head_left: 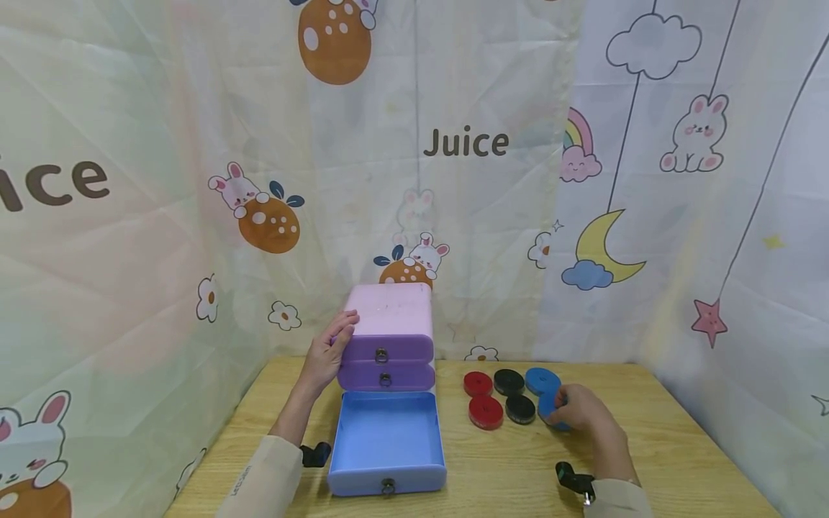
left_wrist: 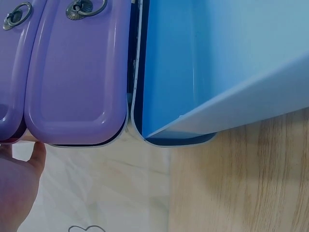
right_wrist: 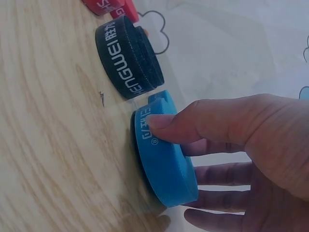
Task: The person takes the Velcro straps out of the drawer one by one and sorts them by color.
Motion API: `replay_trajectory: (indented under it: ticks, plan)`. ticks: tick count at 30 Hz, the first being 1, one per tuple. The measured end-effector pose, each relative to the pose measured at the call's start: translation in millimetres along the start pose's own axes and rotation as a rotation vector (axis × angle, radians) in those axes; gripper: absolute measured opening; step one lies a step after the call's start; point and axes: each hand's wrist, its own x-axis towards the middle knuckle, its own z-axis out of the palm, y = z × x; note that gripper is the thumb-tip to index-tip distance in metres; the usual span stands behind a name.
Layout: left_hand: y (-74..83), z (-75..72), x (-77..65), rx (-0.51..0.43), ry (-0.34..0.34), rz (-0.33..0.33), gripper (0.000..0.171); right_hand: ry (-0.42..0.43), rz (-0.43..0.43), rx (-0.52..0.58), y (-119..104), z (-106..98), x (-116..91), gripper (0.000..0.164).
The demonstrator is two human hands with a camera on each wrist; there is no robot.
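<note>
A small chest of drawers (head_left: 388,309) with a pink top stands on the table. Its two purple drawers (left_wrist: 79,72) are closed, and the blue bottom drawer (head_left: 391,432) is pulled out, with nothing in it. My left hand (head_left: 324,358) rests on the chest's left side, fingers extended over the top edge. At the right, my right hand (head_left: 586,411) pinches the nearer blue tape roll (right_wrist: 166,162), the thumb on its printed rim and the other fingers behind. That roll touches the table in the right wrist view. Another blue tape roll (head_left: 542,379) lies just behind it.
Two black tape rolls (head_left: 509,381) and two red tape rolls (head_left: 485,412) lie in two rows between the chest and my right hand. Printed cloth (head_left: 492,237) hangs around the wooden table (head_left: 492,475) at the back and both sides.
</note>
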Motion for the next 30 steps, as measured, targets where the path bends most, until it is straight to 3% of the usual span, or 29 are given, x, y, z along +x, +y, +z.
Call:
replay_trajectory:
  ticks: [14, 19, 22, 30]
  plan:
    - [0.1, 0.0, 2.8, 0.0, -0.011, -0.039, 0.039, -0.018, 0.03, -0.053, -1, -2, 1, 0.031]
    - [-0.9, -0.2, 1.7, -0.003, -0.001, -0.022, 0.037, -0.01, 0.025, -0.071, -9, -8, 3, 0.051]
    - [-0.6, -0.5, 1.2, 0.0, -0.001, -0.009, 0.036, 0.017, -0.028, -0.09, -23, -11, 3, 0.065]
    - [-1.5, -0.6, 0.8, 0.004, -0.01, 0.007, 0.034, 0.163, -0.246, -0.13, -78, -10, -5, 0.067]
